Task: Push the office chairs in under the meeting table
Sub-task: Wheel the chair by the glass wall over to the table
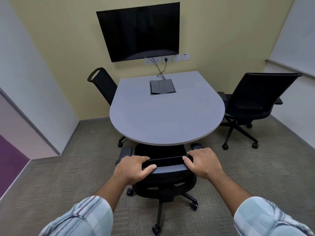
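Near chair at 6 o'clock of the meeting table, seat partly under the rim. Left hand and right hand both curl closed over its top rail. Castors on carpet: likely rolls with steady push, may swivel. Rail is the stiff hold. Chair at 3 o'clock stands clear.

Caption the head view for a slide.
Both hands grip the near chair at the grey table.

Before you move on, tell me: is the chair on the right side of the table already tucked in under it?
No. The right-side chair stands apart from the meeting table, its seat in the open.
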Available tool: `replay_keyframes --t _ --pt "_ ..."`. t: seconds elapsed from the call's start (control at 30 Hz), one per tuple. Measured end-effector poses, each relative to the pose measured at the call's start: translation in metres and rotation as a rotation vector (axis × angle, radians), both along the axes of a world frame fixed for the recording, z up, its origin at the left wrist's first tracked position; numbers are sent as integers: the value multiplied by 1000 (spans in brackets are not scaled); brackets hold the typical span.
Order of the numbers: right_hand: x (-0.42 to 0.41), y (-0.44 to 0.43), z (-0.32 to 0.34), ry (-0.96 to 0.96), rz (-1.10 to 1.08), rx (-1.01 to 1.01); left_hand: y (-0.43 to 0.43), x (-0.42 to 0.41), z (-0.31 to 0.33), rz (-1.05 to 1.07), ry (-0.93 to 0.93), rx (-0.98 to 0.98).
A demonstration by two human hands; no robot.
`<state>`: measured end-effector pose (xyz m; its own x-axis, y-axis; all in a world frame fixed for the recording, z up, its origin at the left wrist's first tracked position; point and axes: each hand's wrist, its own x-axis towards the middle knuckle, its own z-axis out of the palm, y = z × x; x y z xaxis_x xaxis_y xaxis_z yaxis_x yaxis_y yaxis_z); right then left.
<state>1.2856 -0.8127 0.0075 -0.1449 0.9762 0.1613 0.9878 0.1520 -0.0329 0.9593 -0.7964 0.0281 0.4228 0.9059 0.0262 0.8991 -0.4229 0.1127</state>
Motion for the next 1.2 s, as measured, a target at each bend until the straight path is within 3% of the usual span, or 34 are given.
replay_keyframes --t 0.5,0.77,1.2 --pt "-12 -15 15 42 -33 -75 -3 -7 -2 -12 72 -58" --pt "-12 -17 23 138 22 -95 -1 3 6 18 53 -192" --pt "45 -13 60 121 -100 -3 19 91 33 -15 45 37"
